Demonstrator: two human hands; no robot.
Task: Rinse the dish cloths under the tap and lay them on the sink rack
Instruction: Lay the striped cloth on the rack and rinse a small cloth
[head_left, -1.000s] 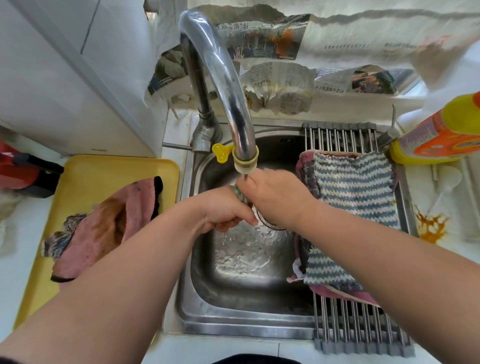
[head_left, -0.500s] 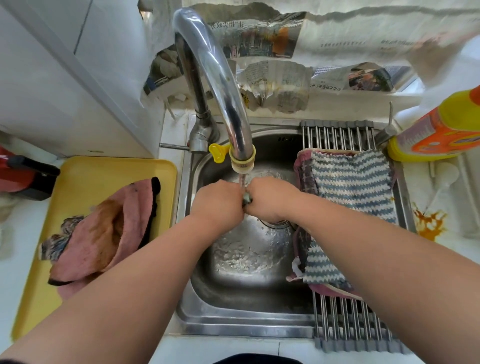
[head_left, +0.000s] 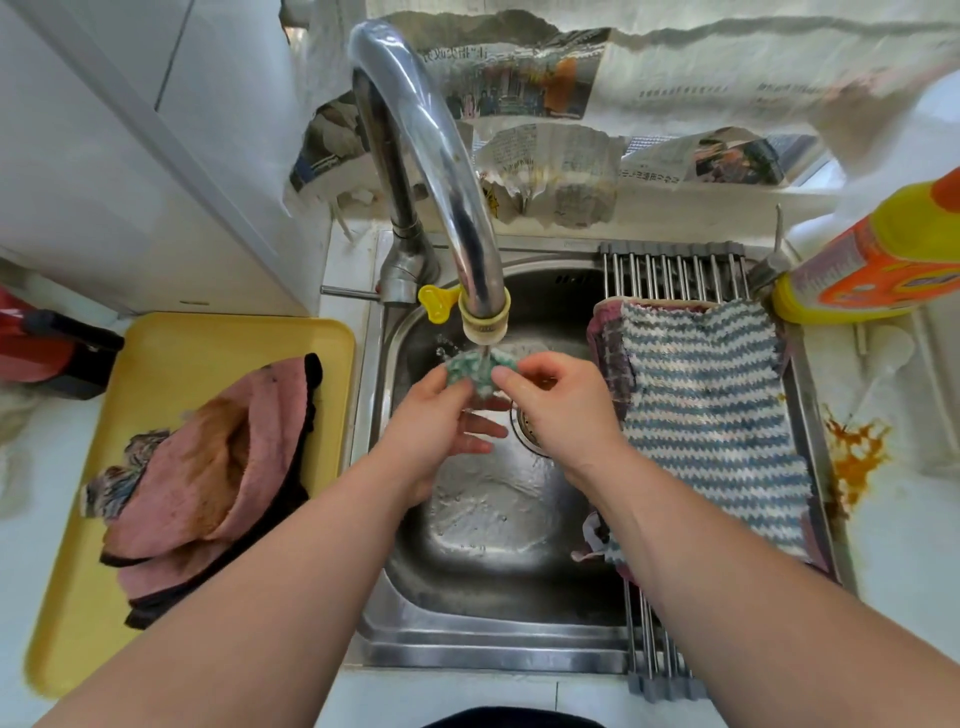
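Your left hand (head_left: 436, 415) and right hand (head_left: 561, 400) each pinch the small green cloth (head_left: 475, 370), bunched directly under the tap spout (head_left: 483, 312). The sink rack (head_left: 675, 270) lies right of the spout, nearer your right hand.

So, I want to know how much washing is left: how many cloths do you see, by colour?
Green cloth, under the tap: 1
Blue-and-white striped cloth, on the rack: 1
Maroon checked cloth, under the striped one: at least 1
Pink cloth, folded on the yellow tray: at least 1
Grey patterned cloth, under the pink: 1
Total: at least 5
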